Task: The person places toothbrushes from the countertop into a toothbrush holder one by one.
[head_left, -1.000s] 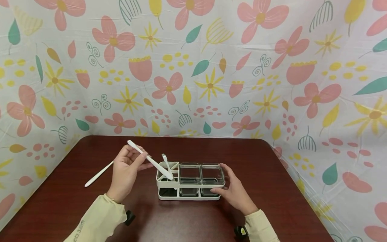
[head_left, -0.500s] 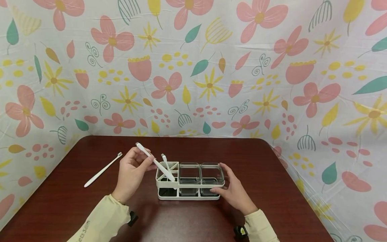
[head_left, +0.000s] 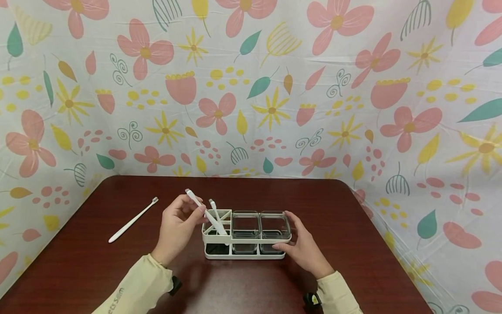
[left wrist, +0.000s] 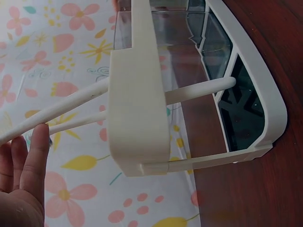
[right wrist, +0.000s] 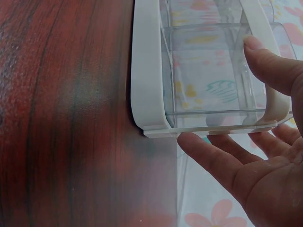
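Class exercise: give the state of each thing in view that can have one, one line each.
White plastic-looking two-tier rack: upright on the glossy reddish-brown table
Two clear, rounded-square cups: seated in the rack
Held slim white toothbrush: tilted, bristle end up
Another slim white toothbrush: leaning in the rack, bristle end up
Third slim white toothbrush: lying on the table
Left hand: gripping the held toothbrush
Right hand: holding the rack's right end

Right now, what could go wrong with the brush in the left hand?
The held brush slants close to the other brush in the holder, so it might knock it. Its tilted handle could catch on the frame. If the right hand loosened its grip, a push might shift the holder.
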Motion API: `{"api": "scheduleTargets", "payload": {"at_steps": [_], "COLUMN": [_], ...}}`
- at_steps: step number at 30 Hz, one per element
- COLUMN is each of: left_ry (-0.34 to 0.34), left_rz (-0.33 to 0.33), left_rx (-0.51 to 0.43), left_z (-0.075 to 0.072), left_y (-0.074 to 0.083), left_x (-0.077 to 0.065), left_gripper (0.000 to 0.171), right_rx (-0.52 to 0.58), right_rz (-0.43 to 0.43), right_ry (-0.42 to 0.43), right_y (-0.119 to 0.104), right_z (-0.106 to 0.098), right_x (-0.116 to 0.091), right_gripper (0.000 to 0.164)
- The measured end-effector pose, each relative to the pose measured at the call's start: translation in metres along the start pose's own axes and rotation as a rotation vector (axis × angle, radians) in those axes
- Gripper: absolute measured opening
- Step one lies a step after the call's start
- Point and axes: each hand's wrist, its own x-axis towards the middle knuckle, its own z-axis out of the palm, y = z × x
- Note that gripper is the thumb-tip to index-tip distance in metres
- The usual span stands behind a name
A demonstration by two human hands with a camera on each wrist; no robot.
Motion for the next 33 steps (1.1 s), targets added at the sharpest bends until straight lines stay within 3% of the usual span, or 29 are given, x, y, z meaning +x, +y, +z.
{"api": "scheduleTargets", "payload": {"at_steps": [7, 17, 33], "left_ry": [-0.034, -0.035, -0.047], "left_rz": [0.02, 0.018, 0.049], "left_rx": [0.075, 0.1, 0.154], "left_z": [0.002, 0.006, 0.007], "left_y": [-0.005, -0.01, -0.02], "left_x": [-0.003, -0.006, -0.01], "left_gripper": [0.012, 0.01, 0.012], "right_rx": [0.011, 0.018, 0.025], "right_rz": [-0.008, -0.036, -0.006], "right_ry": [0.004, 0.012, 0.002], "right_y": [0.0, 0.002, -0.001], "right_z": [0.0, 0.001, -0.001], "right_x": [0.0, 0.001, 0.0], "right_gripper": [0.096, 0.094, 0.096]}}
